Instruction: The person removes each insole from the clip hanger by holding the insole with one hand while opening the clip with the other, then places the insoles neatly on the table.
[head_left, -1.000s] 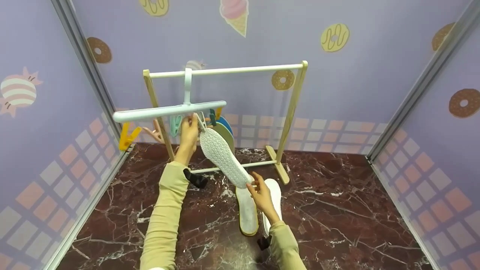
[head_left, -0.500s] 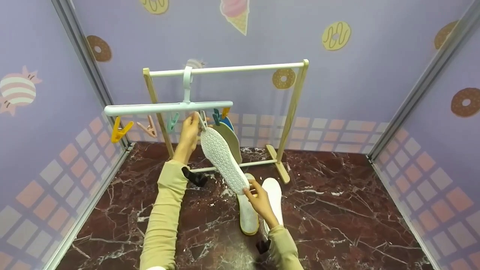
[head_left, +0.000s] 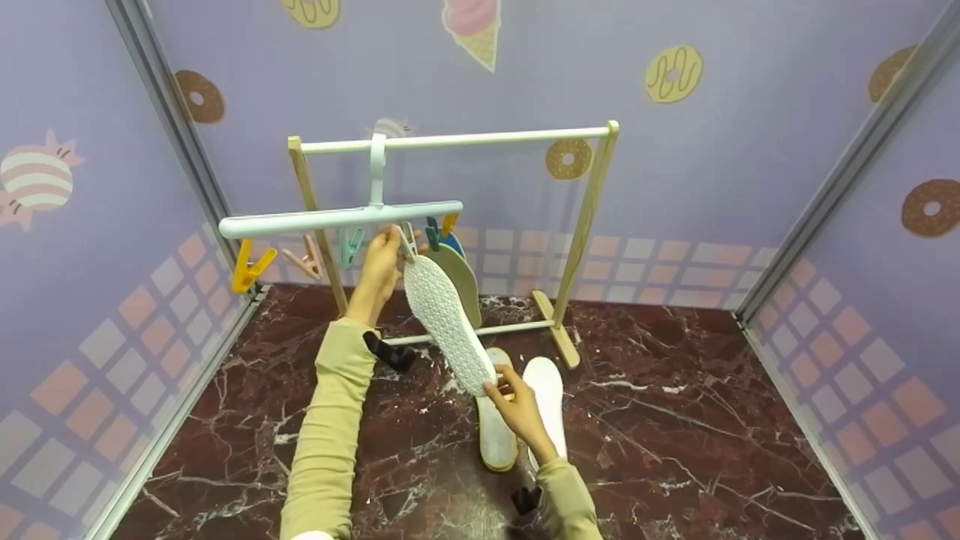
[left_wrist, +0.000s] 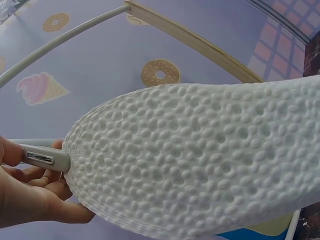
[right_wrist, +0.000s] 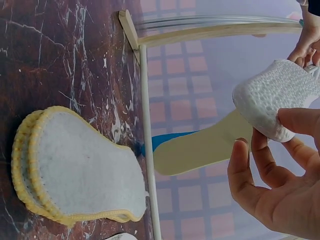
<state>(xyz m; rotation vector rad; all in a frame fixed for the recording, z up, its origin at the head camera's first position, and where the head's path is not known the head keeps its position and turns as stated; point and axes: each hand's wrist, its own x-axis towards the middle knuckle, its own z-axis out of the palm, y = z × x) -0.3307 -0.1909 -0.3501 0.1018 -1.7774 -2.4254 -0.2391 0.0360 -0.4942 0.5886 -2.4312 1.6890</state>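
Observation:
A white, bumpy-textured insole (head_left: 450,322) slants down from a light grey clothespin (head_left: 408,241) under the pale hanger (head_left: 300,221). My left hand (head_left: 380,262) pinches that clothespin, whose tip sits on the insole's upper edge in the left wrist view. At the lower end, my right hand (head_left: 519,409) holds the insole between thumb and fingers, as the right wrist view also shows. Just behind hang an olive insole (head_left: 463,289) and a blue insole (head_left: 452,241), near a dark teal clothespin (head_left: 433,234) and a yellow clothespin (head_left: 449,223).
The hanger hooks onto a wooden rack (head_left: 487,139). Yellow (head_left: 251,268), pink (head_left: 304,261) and mint (head_left: 350,247) clothespins dangle on its left. Yellow-edged grey insoles (right_wrist: 85,165) and a white insole (head_left: 549,394) lie on the dark marbled surface (head_left: 675,435). Patterned walls enclose three sides.
The hanger has swung slightly, its left end shifting left and then partly back. My right hand and the insole's lower end have moved a little down and left. The left hand keeps its hold.

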